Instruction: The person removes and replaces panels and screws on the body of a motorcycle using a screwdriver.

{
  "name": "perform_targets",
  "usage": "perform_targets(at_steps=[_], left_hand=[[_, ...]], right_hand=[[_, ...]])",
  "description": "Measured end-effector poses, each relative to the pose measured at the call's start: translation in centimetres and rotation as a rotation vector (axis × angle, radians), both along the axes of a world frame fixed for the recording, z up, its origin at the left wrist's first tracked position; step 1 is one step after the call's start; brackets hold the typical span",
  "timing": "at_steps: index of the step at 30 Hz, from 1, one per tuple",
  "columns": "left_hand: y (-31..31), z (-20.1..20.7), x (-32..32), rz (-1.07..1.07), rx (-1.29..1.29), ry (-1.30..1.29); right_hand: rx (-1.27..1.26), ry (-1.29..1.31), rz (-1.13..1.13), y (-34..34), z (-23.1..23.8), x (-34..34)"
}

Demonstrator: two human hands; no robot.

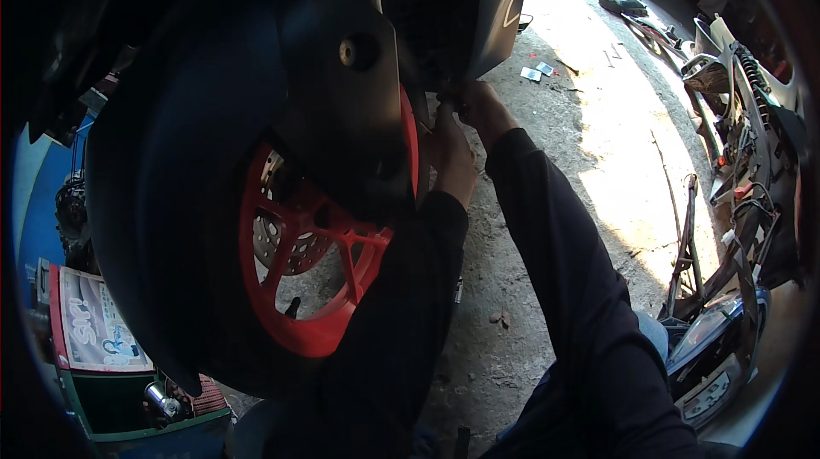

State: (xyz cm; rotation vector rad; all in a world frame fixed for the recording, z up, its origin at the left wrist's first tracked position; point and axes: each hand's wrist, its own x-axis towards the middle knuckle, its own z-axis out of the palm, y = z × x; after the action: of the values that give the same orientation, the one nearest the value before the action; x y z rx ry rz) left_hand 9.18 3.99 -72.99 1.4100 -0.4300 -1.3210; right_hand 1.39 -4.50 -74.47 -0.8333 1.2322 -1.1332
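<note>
Both my hands reach past the red wheel (295,335) of a motorcycle, to a shadowed spot below a dark body panel (500,19). My left hand (454,160) is beside the wheel rim, thumb pointing up and fingers partly hidden. Just right of it and a little higher, my right hand (489,113) has its fingers bent closed. Their fingertips meet at a small dark part, too shaded to name. The black mudguard (333,109) covers the upper wheel, and a drilled brake disc (295,258) shows between the spokes.
A green-and-red box (102,382) with a metal cylinder (162,399) in it stands at the lower left. Motorcycle frames and loose parts (743,177) are piled along the right. Two small pale packets (531,74) lie on the sunlit concrete ground (504,356).
</note>
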Motion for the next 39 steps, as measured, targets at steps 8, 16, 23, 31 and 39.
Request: perform_targets(at_steps=[8, 16, 23, 31, 39], left_hand=[[0.4, 0.6, 1.9, -0.031, 0.035, -0.169], [-1.3, -2.3, 2.6, 0.118, -0.062, -0.155], [-2.0, -4.1, 2.7, 0.103, -0.108, -0.554], [1.9, 1.0, 4.4, -0.186, -0.060, -1.178], [0.1, -3.1, 6.2, -0.127, -0.061, -0.944]], right_hand=[[0.128, -0.300, -0.054, 1.6, 1.9, 2.7], [0.027, -0.304, -0.101, 0.5, 0.8, 3.1], [-0.017, -0.406, -0.121, -0.5, -0.1, 3.2], [0.122, -0.788, -0.505, -0.3, 0.7, 7.5], [0.106, -1.102, -0.568, -4.0, -2.3, 8.6]])
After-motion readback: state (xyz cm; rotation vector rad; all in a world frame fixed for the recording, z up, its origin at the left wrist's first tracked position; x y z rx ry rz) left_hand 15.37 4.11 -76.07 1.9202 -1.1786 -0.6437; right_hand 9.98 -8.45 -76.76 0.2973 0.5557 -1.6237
